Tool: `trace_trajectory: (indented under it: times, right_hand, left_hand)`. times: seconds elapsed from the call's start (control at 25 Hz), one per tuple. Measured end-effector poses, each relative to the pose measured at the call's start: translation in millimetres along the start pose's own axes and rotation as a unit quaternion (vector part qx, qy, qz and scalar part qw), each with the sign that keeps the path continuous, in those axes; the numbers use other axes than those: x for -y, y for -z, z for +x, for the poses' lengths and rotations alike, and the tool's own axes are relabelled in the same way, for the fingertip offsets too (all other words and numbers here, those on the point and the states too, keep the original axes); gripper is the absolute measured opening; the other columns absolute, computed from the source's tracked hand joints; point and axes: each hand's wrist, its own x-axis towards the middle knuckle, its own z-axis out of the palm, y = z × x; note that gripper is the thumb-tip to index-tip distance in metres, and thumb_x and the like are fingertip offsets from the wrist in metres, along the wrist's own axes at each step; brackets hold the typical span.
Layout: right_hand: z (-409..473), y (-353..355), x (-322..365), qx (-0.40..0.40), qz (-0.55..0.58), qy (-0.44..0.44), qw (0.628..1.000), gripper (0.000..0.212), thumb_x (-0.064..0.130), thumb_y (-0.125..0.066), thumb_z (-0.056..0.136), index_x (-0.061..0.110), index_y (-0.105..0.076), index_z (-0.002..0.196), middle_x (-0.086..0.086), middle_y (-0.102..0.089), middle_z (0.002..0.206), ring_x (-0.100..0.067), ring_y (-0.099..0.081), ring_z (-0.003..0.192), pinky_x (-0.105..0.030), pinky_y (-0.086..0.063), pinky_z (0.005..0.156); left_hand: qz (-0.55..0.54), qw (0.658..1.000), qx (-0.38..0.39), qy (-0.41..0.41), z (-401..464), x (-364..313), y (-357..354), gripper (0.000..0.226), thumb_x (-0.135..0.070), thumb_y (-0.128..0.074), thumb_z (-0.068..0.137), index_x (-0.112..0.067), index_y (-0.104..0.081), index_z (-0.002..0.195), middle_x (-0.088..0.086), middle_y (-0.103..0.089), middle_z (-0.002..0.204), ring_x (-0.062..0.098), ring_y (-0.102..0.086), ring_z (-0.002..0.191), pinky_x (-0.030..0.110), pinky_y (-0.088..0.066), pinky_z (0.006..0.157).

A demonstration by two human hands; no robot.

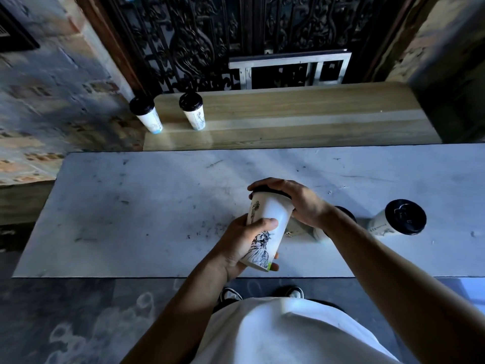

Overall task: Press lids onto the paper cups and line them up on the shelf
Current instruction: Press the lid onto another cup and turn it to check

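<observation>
Cup [270, 227] was held above the pale worktop [131, 206], tilted, its top leaning away from the person. White paper, black line drawing of a crowned figure down its side, a green mark at the base. What was inside could not be seen; a black lid [265, 191] covered its mouth.

Left hand [244, 245] gripped the lower half of the cup, thumb across the drawing, fingertips curled under the base. Right hand [294, 198] was cupped over the lid, fingers curled round its rim, thumb against the upper wall.

Two lidded cups [195, 111] stood upright on the wooden shelf [301, 114] behind the worktop, both at its left end, near each other but apart. The leftmost sat right at the shelf's corner.

On the worktop, right of the hands, another lidded cup [399, 219] stood upright. Between it and the right wrist was a dark-topped thing, mostly hidden by the arm, possibly one more cup.
</observation>
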Motion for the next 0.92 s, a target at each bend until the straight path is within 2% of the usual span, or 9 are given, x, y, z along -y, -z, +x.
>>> trace_trajectory:
  times: [0.08, 0.2, 0.32, 0.44, 0.52, 0.6, 0.68, 0.8, 0.92]
  right_hand:
    - [-1, 1, 1, 0.003, 0.02, -0.008, 1.0, 0.042, 0.012, -0.034, 0.104, 0.017, -0.073, 0.121, -0.009, -0.071, 0.126, -0.032, -0.064, 0.121, -0.052, -0.048, 0.108]
    - [-1, -1, 2, -0.005, -0.015, 0.014, 1.0, 0.043, 0.014, -0.033, 0.104, 0.014, -0.072, 0.122, -0.005, -0.071, 0.127, -0.025, -0.065, 0.12, -0.048, -0.047, 0.108]
    - [3, -9, 1, -0.029, 0.016, 0.015, 0.999, 0.043, 0.021, -0.037, 0.098, 0.009, -0.073, 0.118, -0.01, -0.073, 0.122, -0.025, -0.067, 0.111, -0.044, -0.05, 0.102]
    - [7, -7, -6, -0.019, 0.022, -0.003, 1.0, 0.043, 0.022, -0.036, 0.1, 0.013, -0.074, 0.119, -0.012, -0.073, 0.122, -0.029, -0.068, 0.112, -0.046, -0.052, 0.101]
    - [10, -5, -13, -0.049, 0.053, -0.021, 0.997, 0.043, 0.022, -0.036, 0.102, 0.014, -0.074, 0.12, -0.016, -0.073, 0.121, -0.034, -0.068, 0.112, -0.049, -0.052, 0.1]
    - [13, -7, -17, -0.129, 0.13, -0.052, 0.982, 0.041, 0.031, -0.042, 0.101, 0.013, -0.074, 0.12, -0.019, -0.073, 0.121, -0.033, -0.068, 0.107, -0.046, -0.051, 0.097]
    - [13, -13, -24, -0.213, 0.18, -0.091, 0.956, 0.041, 0.042, -0.045, 0.101, 0.019, -0.071, 0.123, -0.016, -0.07, 0.128, -0.029, -0.067, 0.105, -0.042, -0.05, 0.093]
    - [1, -23, -37, -0.229, 0.234, -0.118, 0.938, 0.041, 0.047, -0.042, 0.104, 0.027, -0.059, 0.135, -0.01, -0.067, 0.13, -0.032, -0.069, 0.104, -0.048, -0.053, 0.095]
    - [-15, -38, -41, -0.206, 0.279, -0.13, 0.929, 0.032, 0.044, -0.045, 0.104, 0.023, -0.062, 0.121, -0.01, -0.077, 0.102, -0.027, -0.073, 0.083, -0.047, -0.053, 0.086]
  left_hand:
    - [0.007, 1.0, 0.003, 0.005, 1, -3, -1, 0.039, -0.029, -0.075, 0.072, -0.006, -0.069, 0.103, 0.012, -0.066, 0.071, 0.031, -0.065, 0.058, 0.036, -0.056, 0.049]
    - [-0.001, 1.0, 0.002, 0.007, 2, -4, -3, 0.038, -0.029, -0.076, 0.071, -0.006, -0.068, 0.1, 0.012, -0.065, 0.068, 0.03, -0.063, 0.056, 0.033, -0.054, 0.048]
    - [-0.01, 1.0, -0.007, 0.01, 5, -1, -3, 0.05, -0.034, -0.081, 0.061, -0.007, -0.068, 0.101, 0.012, -0.065, 0.069, 0.03, -0.064, 0.055, 0.034, -0.054, 0.048]
    - [-0.015, 1.0, -0.007, 0.018, 8, 1, -1, 0.06, -0.04, -0.082, 0.056, -0.006, -0.068, 0.104, 0.013, -0.065, 0.072, 0.03, -0.065, 0.056, 0.035, -0.055, 0.049]
    - [-0.015, 0.999, -0.011, 0.028, 10, -3, -4, 0.057, -0.043, -0.081, 0.066, -0.005, -0.068, 0.107, 0.013, -0.067, 0.073, 0.031, -0.065, 0.057, 0.035, -0.055, 0.048]
    - [-0.02, 0.998, -0.051, 0.03, 17, -6, -7, 0.052, -0.048, -0.072, 0.086, -0.003, -0.068, 0.111, 0.014, -0.069, 0.076, 0.031, -0.066, 0.058, 0.035, -0.056, 0.049]
    - [-0.03, 0.994, -0.102, 0.021, 26, -5, -7, 0.05, -0.052, -0.059, 0.096, -0.007, -0.068, 0.114, 0.014, -0.073, 0.082, 0.031, -0.07, 0.067, 0.038, -0.058, 0.061]
    - [-0.079, 0.984, -0.16, 0.018, 35, 1, -3, 0.04, -0.046, -0.051, 0.1, -0.012, -0.071, 0.107, 0.006, -0.075, 0.08, 0.023, -0.071, 0.073, 0.034, -0.055, 0.074]
    - [-0.111, 0.976, -0.183, 0.03, 36, 6, -1, 0.037, -0.043, -0.051, 0.094, -0.012, -0.071, 0.099, 0.009, -0.072, 0.082, 0.027, -0.068, 0.078, 0.041, -0.055, 0.077]
